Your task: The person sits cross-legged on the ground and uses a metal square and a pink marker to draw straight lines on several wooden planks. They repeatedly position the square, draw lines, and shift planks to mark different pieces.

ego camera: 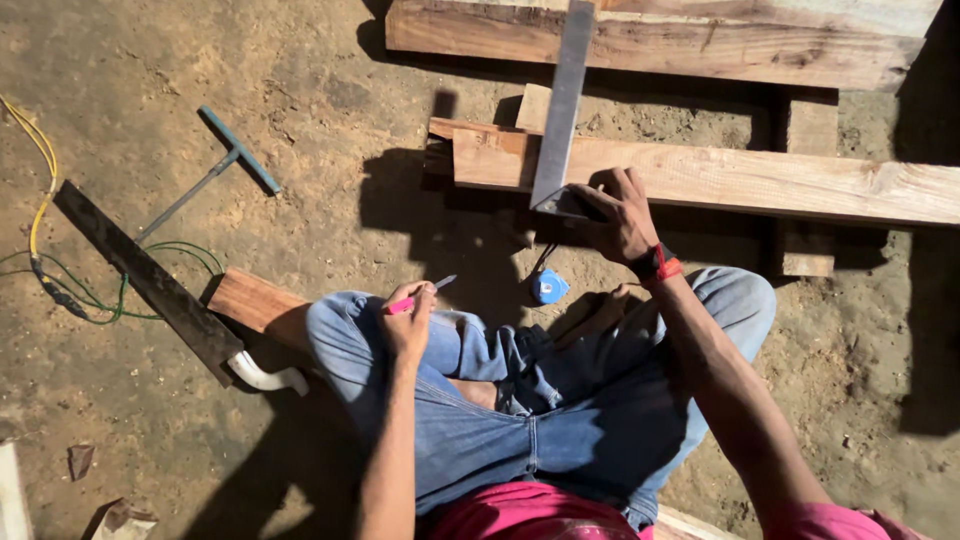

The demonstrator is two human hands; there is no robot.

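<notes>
The person sits on the dirt ground (330, 110) with legs folded, facing a long plank (760, 180) that lies across at about one o'clock from the lap. The right hand (622, 215) is clamped on the lower end of a flat metal ruler (563, 100), pressing it down across the near edge of the plank; the ruler runs away toward twelve o'clock, over a second, thicker beam (660, 40) farther off. The left hand (408, 318) rests on the left knee, fingers pinched around a pink pencil (415, 298) whose tip points toward two o'clock, well short of the wood. Judging by this, the ruler is set in place but no line is being drawn yet; I cannot make out any mark on the plank. A small blue tape measure (548, 287) lies on the ground between the knees and the plank. At ten o'clock sit a T-shaped tool (225, 165), a dark board (145, 280) and loose wires (45, 200).
</notes>
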